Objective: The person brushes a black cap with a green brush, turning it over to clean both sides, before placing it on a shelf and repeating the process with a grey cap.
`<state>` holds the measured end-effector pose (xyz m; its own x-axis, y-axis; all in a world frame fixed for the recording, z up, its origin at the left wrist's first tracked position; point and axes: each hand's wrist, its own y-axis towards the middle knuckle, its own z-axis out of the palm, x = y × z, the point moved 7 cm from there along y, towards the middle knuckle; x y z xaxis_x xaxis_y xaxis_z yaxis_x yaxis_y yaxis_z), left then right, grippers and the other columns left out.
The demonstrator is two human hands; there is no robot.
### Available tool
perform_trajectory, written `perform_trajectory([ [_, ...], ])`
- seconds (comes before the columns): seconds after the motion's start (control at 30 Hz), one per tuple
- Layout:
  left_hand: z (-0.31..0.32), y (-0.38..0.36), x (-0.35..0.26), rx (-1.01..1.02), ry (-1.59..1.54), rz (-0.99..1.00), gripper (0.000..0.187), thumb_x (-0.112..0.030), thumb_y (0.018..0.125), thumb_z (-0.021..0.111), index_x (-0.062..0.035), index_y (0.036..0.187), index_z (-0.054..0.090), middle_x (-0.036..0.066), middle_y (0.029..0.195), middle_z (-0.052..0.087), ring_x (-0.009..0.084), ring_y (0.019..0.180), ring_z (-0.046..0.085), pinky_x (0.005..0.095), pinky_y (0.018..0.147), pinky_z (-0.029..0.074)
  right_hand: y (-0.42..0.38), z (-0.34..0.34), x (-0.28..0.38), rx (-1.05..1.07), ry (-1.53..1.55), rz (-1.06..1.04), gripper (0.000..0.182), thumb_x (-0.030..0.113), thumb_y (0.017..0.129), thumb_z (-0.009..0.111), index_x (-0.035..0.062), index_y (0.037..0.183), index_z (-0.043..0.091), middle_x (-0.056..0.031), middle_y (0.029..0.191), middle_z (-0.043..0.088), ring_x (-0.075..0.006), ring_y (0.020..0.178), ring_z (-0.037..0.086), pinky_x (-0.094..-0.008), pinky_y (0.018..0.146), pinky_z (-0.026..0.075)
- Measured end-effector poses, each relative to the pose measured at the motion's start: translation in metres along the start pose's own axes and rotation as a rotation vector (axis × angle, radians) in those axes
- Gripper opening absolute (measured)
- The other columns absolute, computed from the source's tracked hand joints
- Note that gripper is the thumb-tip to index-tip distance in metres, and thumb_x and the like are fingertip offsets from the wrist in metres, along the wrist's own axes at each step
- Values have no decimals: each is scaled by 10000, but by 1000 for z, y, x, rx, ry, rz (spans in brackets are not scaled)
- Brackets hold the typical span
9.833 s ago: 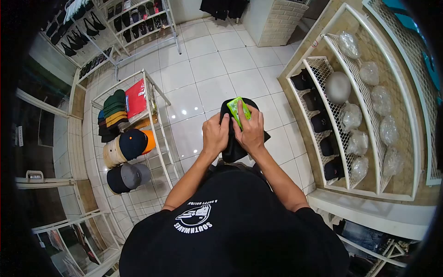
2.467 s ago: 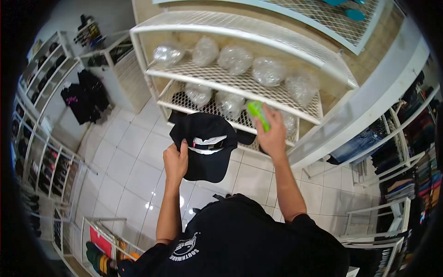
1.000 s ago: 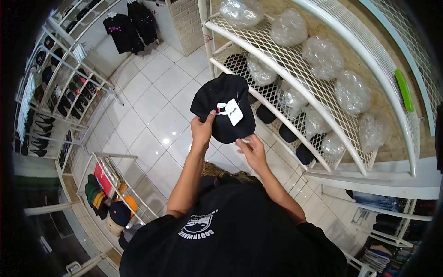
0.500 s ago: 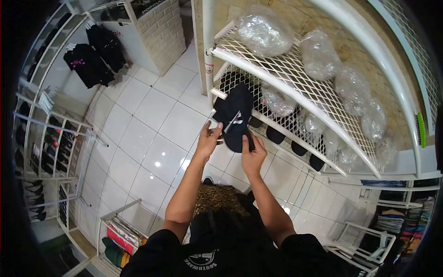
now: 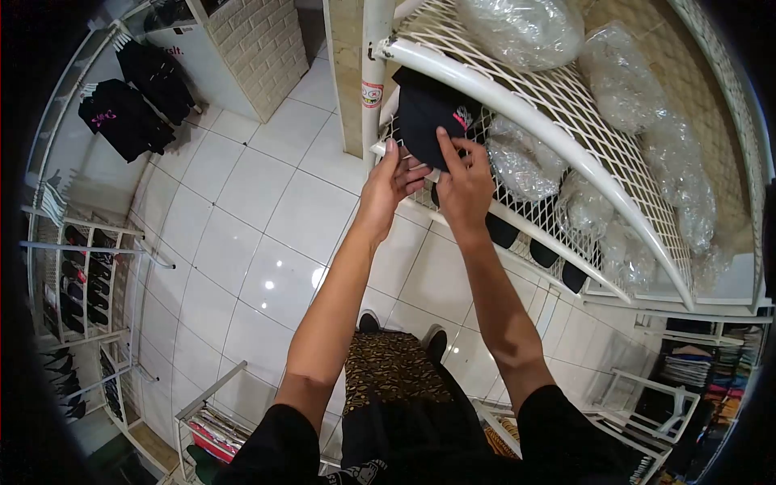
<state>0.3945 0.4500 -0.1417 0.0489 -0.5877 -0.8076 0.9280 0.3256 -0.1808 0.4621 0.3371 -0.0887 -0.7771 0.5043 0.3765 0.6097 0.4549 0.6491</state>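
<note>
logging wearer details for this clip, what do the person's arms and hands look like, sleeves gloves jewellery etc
Both arms are bare from the short black sleeves down. The left hand and right hand wear no gloves, and no rings, watch or bracelets show. The hands are slim with short nails. No markings are visible on the forearms.

Black cap (image 5: 426, 121) on mesh shelf (image 5: 517, 89)

Matt black cloth cap (image 5: 424, 121), white-painted metal mesh shelf (image 5: 566, 89), crinkly glossy clear plastic wraps (image 5: 525, 28), shiny white floor tiles (image 5: 242, 210).
</note>
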Motion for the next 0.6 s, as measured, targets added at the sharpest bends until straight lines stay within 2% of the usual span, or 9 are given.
perform_trajectory([
  [0.07, -13, 0, 6, -151, 85, -11, 670, -563, 1064, 411, -7, 1433, 480, 79, 1228, 622, 150, 1016, 609, 344, 935, 485, 10, 5, 6, -65, -130, -163, 677, -55, 683, 700, 191, 1313, 682, -36, 1094, 596, -220, 856, 617, -341, 688, 556],
  [0.1, -15, 1, 11, -149, 85, -13, 670, -563, 1064, 411, -7, 1433, 480, 79, 1228, 622, 150, 1016, 609, 344, 935, 485, 11, 18, 1, -72, -184, -208, 611, -11, 701, 706, 171, 1284, 685, -24, 1083, 587, -225, 882, 615, -351, 700, 569],
  [0.17, -24, 4, 15, -208, 256, 93, 638, -520, 1072, 431, -5, 1446, 469, 99, 1206, 631, 150, 981, 625, 327, 900, 496, 10, 40, 1, -17, -221, -225, 591, 15, 707, 713, 173, 1276, 688, -21, 1078, 583, -223, 900, 608, -342, 710, 574],
  [0.2, -28, 7, 22, -206, 254, 94, 638, -520, 1072, 431, -5, 1446, 469, 99, 1206, 631, 150, 981, 625, 327, 900, 496, 10, 50, 4, 39, -255, -244, 571, 41, 714, 719, 176, 1269, 691, -19, 1073, 579, -221, 918, 602, -333, 719, 579],
  [0.23, -35, 9, 27, -235, 298, 103, 617, -476, 1076, 449, 8, 1458, 465, 117, 1205, 635, 157, 996, 635, 304, 878, 507, 10, 60, 8, 93, -284, -255, 533, 102, 729, 729, 174, 1255, 691, -11, 1066, 567, -220, 942, 589, -320, 736, 584],
  [0.27, -42, 11, 32, -264, 344, 111, 597, -432, 1081, 466, 21, 1470, 462, 136, 1204, 640, 164, 1011, 646, 281, 856, 517, 10, 65, 11, 92, -287, -255, 533, 102, 729, 729, 174, 1255, 691, -11, 1066, 567, -220, 942, 589, -320, 736, 584],
  [0.37, -51, 13, 33, -309, 347, 232, 596, -414, 1089, 451, -9, 1525, 413, 104, 1151, 645, 147, 954, 639, 269, 827, 509, 14, 77, 20, 100, -302, -262, 492, 160, 761, 715, 165, 1252, 688, 2, 1049, 557, -210, 910, 580, -306, 733, 574],
  [0.53, -58, 7, 30, -277, 323, 157, 552, -391, 1099, 432, -88, 1559, 395, 74, 1124, 658, 133, 926, 638, 271, 772, 493, 15, 88, 7, 116, -356, -286, 463, 111, 775, 699, 166, 1235, 700, -4, 1057, 553, -202, 922, 589, -321, 724, 572],
  [0.6, -60, 7, 33, -228, 395, 148, 576, -450, 1104, 380, -130, 1582, 357, 117, 1229, 640, 162, 981, 636, 314, 876, 495, 11, 94, -6, 179, -333, -150, 454, 72, 769, 701, 146, 1218, 709, -13, 1050, 556, -216, 933, 598, -333, 730, 572],
])
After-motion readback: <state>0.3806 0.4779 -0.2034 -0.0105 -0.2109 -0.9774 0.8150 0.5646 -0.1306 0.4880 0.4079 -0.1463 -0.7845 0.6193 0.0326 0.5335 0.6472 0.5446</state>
